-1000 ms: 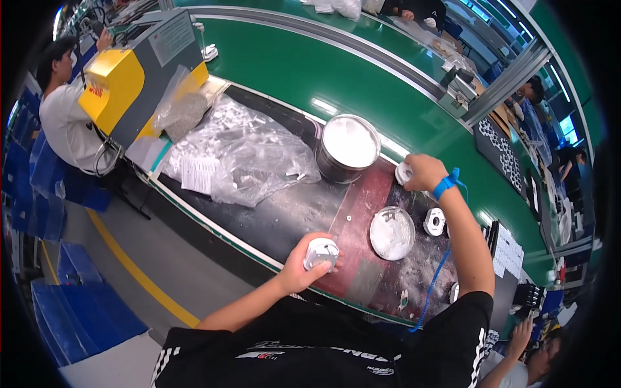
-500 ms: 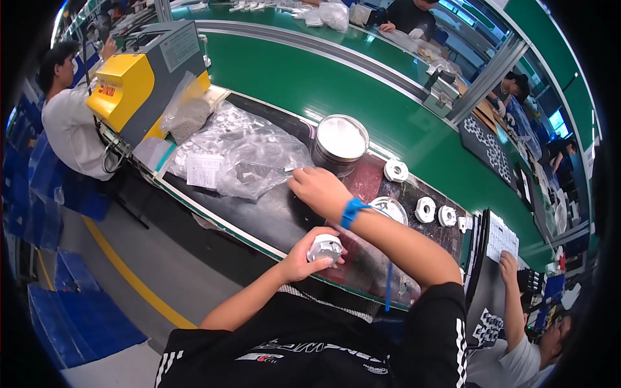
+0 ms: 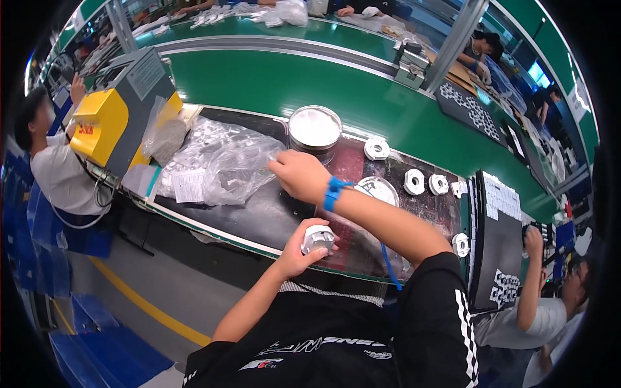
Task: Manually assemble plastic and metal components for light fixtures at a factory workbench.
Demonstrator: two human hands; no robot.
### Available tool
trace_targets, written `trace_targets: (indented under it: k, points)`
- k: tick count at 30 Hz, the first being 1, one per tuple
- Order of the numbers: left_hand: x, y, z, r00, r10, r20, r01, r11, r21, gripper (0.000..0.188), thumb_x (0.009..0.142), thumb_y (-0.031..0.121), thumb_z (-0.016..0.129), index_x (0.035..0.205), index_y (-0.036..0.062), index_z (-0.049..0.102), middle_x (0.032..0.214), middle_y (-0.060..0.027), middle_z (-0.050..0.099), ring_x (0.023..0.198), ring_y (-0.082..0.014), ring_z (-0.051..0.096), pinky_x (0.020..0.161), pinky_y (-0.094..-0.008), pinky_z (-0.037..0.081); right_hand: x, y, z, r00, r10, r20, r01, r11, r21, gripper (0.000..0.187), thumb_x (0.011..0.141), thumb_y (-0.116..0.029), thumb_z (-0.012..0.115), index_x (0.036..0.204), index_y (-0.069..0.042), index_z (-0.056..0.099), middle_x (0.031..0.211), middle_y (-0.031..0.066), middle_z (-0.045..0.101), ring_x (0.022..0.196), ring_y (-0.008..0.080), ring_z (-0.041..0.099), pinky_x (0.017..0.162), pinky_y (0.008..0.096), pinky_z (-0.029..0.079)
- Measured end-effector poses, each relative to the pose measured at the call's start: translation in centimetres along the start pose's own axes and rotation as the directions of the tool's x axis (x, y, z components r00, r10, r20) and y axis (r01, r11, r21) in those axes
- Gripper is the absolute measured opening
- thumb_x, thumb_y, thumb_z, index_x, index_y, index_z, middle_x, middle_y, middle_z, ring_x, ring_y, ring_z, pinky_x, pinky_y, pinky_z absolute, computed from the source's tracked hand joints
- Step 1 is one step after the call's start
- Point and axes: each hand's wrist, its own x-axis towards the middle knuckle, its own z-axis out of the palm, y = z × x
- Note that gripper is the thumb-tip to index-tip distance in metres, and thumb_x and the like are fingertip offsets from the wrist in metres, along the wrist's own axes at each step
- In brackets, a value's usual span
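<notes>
My left hand (image 3: 299,256) is closed around a white, round, cup-like part (image 3: 317,240) with a notched rim, held near the bench's front edge. Ahead of it, my right hand (image 3: 301,177) has its fingertips pinched at the right end of a clear plastic bag (image 3: 236,174). A tiny pale thing shows at those fingertips, too small to name. Small whitish pieces fill the bag, and a paper label (image 3: 189,186) lies on its front. Around my right wrist is a blue strap (image 3: 332,193) with a cord. Just beyond that hand stands a round metal tin (image 3: 315,131) with white contents.
Several white ring-shaped parts (image 3: 414,182) and a round metal dish (image 3: 379,191) lie on the bench's right side. A yellow and grey machine (image 3: 123,113) stands at the left. Behind runs a green conveyor belt (image 3: 246,81). Black boards (image 3: 501,239) stand at the right; co-workers sit on both sides.
The whole view has shifted and turned slightly. My left hand still holds the white part, and my right hand stays pinched beside the bag. The co-worker's hand at right has left the papers.
</notes>
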Motion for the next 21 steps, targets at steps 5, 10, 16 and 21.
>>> trace_targets:
  k: [5, 10, 16, 21]
  points:
    - [-0.3, -0.3, 0.2, 0.998, 0.029, -0.061, -0.030, 0.999, -0.014, 0.056, 0.089, 0.007, 0.066, 0.136, 0.0040, 0.037, 0.115, -0.0155, 0.061, 0.103, -0.0250, 0.066, 0.090, -0.0389, 0.055, -6.9, -4.5, -9.6, 0.884, 0.467, 0.032, -0.443, 0.812, 0.381, 0.013, 0.080, -0.009, 0.068, 0.089, -0.003, 0.060, 0.076, 0.0110, 0.060, 0.068, 0.0255, 0.063, 0.062, 0.0349, 0.051]
    - [-0.1, -0.8, 0.4, 0.995, 0.043, -0.086, -0.047, 0.998, -0.048, 0.056, 0.088, 0.007, 0.067, 0.136, 0.0060, 0.038, 0.117, -0.0226, 0.061, 0.102, -0.0283, 0.066, 0.090, -0.0413, 0.055, -17.8, -7.3, -9.3, 0.538, 0.842, 0.045, -0.706, 0.421, 0.569, 0.010, 0.079, -0.002, 0.072, 0.087, -0.003, 0.066, 0.075, 0.0025, 0.064, 0.063, 0.0070, 0.055, 0.056, 0.0227, 0.043]
    - [0.6, 0.1, 2.5, 1.000, 0.005, -0.022, -0.007, 0.998, -0.060, 0.055, 0.088, 0.009, 0.066, 0.135, 0.0053, 0.037, 0.116, -0.0239, 0.060, 0.102, -0.0292, 0.066, 0.089, -0.0428, 0.056, -24.2, -8.6, -8.8, 0.411, 0.901, -0.134, -0.806, 0.429, 0.408, 0.008, 0.080, 0.001, 0.071, 0.084, -0.001, 0.064, 0.078, 0.0059, 0.066, 0.064, 0.0111, 0.060, 0.056, 0.0245, 0.045]
    - [2.7, -1.7, 5.6, 0.998, 0.019, -0.066, -0.031, 0.983, -0.181, 0.054, 0.090, 0.013, 0.063, 0.136, 0.0049, 0.036, 0.117, -0.0247, 0.061, 0.101, -0.0300, 0.066, 0.085, -0.0428, 0.057, -26.1, -8.1, -9.3, 0.515, 0.847, -0.127, -0.798, 0.529, 0.290, 0.011, 0.080, 0.000, 0.073, 0.088, 0.000, 0.065, 0.084, 0.0115, 0.066, 0.069, 0.0218, 0.064, 0.062, 0.0310, 0.050]
